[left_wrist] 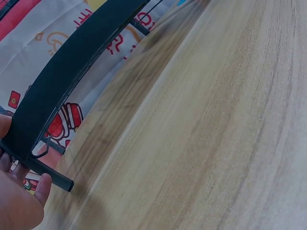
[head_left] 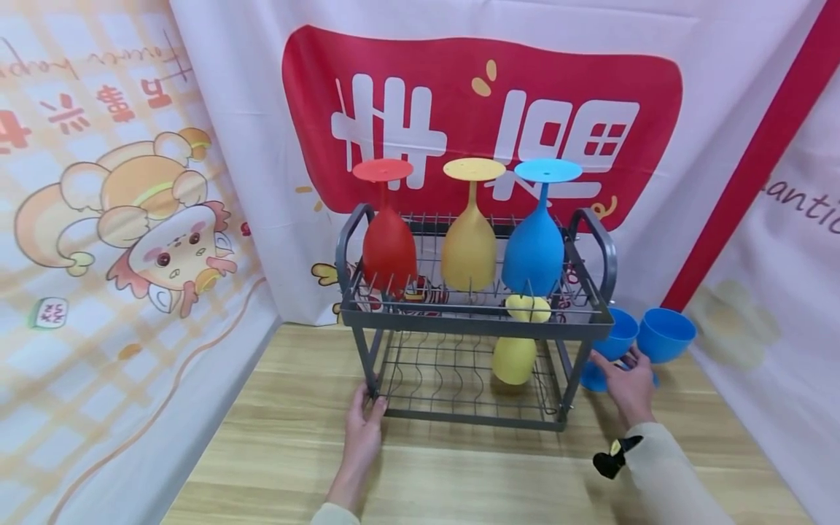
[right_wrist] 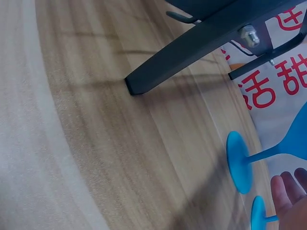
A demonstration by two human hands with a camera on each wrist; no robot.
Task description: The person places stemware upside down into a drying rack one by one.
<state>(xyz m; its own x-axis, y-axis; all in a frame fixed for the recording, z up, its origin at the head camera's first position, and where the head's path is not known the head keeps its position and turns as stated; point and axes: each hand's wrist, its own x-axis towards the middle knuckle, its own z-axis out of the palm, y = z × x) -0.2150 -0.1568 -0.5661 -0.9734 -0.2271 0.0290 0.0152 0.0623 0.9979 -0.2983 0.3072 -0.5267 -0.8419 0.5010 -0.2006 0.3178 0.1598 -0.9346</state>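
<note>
A dark two-tier dish rack (head_left: 459,324) stands on the table. Upside down on its upper tier are a red goblet (head_left: 389,248), a yellow goblet (head_left: 469,251) and a blue goblet (head_left: 534,251). A pale yellow goblet (head_left: 515,361) is on the lower tier. My left hand (head_left: 364,426) grips the rack's lower left front corner, with the thumb and fingers around the frame in the left wrist view. Right of the rack stand two upright blue goblets, one nearer (head_left: 620,337) and one farther right (head_left: 666,335). My right hand (head_left: 630,386) is beside their stems, fingers extended.
Pale wood table (head_left: 499,481) lies in front of the rack. A printed cloth (head_left: 249,146) hangs behind, with more cloth along both sides. In the right wrist view, a rack foot (right_wrist: 144,84) stands near the goblet bases.
</note>
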